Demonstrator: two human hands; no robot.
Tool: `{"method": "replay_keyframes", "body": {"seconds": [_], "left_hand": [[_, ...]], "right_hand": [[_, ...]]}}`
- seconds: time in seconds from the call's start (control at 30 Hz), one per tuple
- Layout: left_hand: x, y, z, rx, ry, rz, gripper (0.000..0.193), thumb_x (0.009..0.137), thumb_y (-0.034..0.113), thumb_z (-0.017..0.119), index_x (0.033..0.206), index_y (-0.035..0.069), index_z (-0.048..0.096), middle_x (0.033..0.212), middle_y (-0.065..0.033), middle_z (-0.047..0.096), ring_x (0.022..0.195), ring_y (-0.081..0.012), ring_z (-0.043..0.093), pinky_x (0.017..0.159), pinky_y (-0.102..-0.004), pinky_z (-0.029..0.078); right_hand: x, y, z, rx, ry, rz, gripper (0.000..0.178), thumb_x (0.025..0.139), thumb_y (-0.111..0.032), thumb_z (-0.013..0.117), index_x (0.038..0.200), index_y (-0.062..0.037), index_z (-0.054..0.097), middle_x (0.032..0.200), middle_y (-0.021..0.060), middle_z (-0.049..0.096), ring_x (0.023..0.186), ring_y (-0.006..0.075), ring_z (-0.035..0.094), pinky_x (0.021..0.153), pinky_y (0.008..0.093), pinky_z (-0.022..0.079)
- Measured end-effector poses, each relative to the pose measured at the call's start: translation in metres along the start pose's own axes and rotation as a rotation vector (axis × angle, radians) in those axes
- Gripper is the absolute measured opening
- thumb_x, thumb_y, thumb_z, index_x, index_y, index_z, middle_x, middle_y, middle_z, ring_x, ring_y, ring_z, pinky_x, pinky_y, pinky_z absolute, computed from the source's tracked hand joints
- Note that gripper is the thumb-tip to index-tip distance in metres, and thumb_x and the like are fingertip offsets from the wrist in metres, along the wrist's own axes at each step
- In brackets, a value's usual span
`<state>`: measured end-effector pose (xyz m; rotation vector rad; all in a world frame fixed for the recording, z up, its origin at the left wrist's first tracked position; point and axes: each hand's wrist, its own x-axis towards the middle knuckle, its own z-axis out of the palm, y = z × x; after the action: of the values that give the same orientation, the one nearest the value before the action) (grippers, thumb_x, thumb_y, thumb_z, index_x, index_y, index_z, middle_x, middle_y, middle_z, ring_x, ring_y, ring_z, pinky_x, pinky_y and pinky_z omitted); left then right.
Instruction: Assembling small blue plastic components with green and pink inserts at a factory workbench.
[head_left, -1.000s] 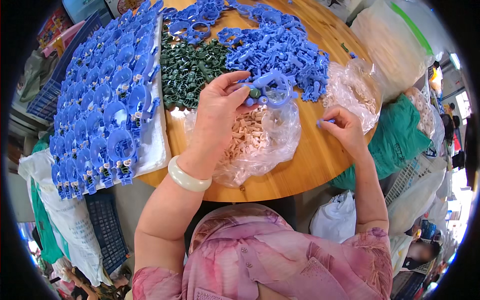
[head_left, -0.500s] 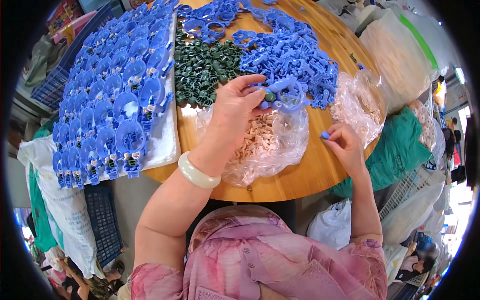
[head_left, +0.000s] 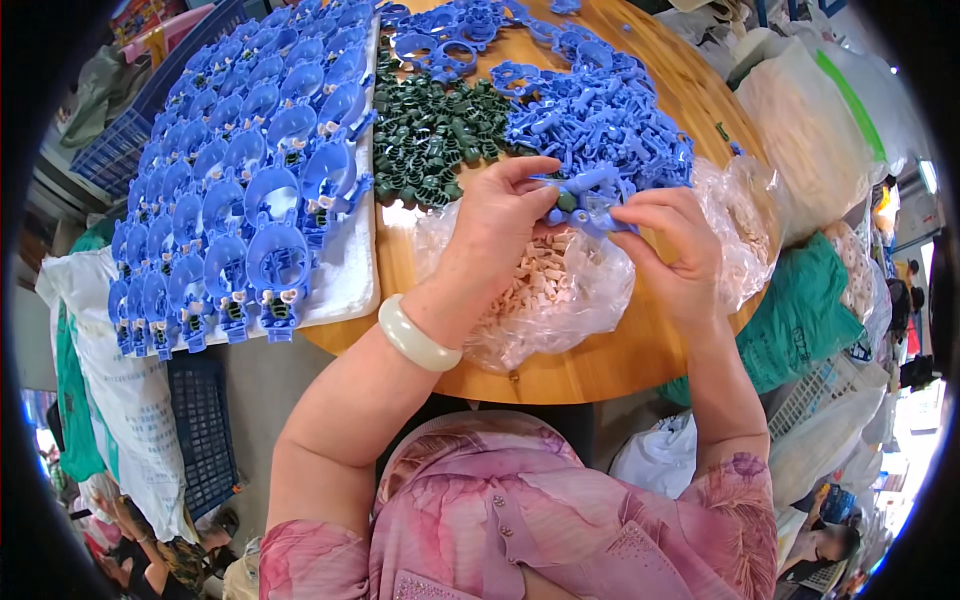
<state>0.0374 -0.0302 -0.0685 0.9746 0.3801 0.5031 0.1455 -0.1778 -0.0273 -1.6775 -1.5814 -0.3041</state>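
My left hand and my right hand meet above the round wooden table and both grip one blue plastic part with a small dark green piece on it. Under the hands lies a clear plastic bag of small beige pieces. Behind them a pile of loose blue plastic parts sits next to a heap of dark green ring pieces. A pale bangle is on my left wrist.
At the left, rows of assembled blue parts lie on a white board. A second clear bag of beige pieces is at the right. White sacks, a green bag and blue crates surround the table.
My right hand has moved up and left from the table edge to join the left hand on the blue part. The view has shifted slightly.
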Motion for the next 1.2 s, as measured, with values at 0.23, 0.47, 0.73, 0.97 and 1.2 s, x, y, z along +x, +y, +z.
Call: {"method": "replay_keyframes", "body": {"seconds": [0.23,0.47,0.73,0.97,1.2], "left_hand": [[-0.005,0.004,0.006,0.003,0.023,-0.001,0.027,0.085,0.0,0.054,0.111,-0.005,0.054,0.085,-0.0071,0.06,0.074,-0.013,0.061,0.07,-0.0281,0.057],[-0.003,0.001,0.004,0.06,0.018,0.028,0.027,0.084,0.0,0.054,0.111,-0.006,0.054,0.086,-0.0074,0.061,0.074,-0.0128,0.061,0.067,-0.0269,0.057],[0.0,-0.006,0.003,0.091,0.048,0.078,0.031,0.079,-0.002,0.058,0.109,-0.008,0.055,0.085,-0.0107,0.06,0.07,-0.0134,0.059,0.058,-0.0239,0.051],[-0.001,-0.006,0.004,0.143,0.035,0.068,0.026,0.083,-0.004,0.054,0.108,-0.007,0.056,0.087,-0.0094,0.062,0.074,-0.0119,0.061,0.064,-0.024,0.055],[0.0,-0.005,0.005,0.136,0.055,0.068,0.026,0.083,-0.003,0.055,0.108,-0.007,0.055,0.087,-0.0091,0.062,0.074,-0.0121,0.061,0.063,-0.0235,0.055]], "right_hand": [[0.002,0.004,0.012,-0.14,-0.03,-0.055,0.024,0.065,-0.004,0.073,0.088,-0.0093,0.066,0.087,0.0043,0.062,0.081,0.0233,0.056,0.069,0.0335,0.043],[0.002,0.001,0.012,-0.195,-0.042,-0.08,0.026,0.065,-0.004,0.073,0.089,-0.0092,0.065,0.086,0.0047,0.06,0.079,0.0238,0.056,0.069,0.0333,0.043],[0.001,-0.005,0.014,-0.232,-0.058,-0.068,0.026,0.064,-0.003,0.073,0.088,-0.0073,0.064,0.085,0.0059,0.059,0.078,0.0245,0.055,0.066,0.0341,0.044],[0.002,-0.008,0.015,-0.295,-0.084,-0.136,0.025,0.063,-0.002,0.072,0.086,-0.0067,0.064,0.083,0.0063,0.058,0.076,0.0254,0.054,0.064,0.0347,0.044],[0.003,-0.004,0.015,-0.304,-0.086,-0.152,0.024,0.063,-0.002,0.071,0.086,-0.007,0.064,0.084,0.0052,0.059,0.077,0.0248,0.054,0.066,0.0349,0.044]]}}
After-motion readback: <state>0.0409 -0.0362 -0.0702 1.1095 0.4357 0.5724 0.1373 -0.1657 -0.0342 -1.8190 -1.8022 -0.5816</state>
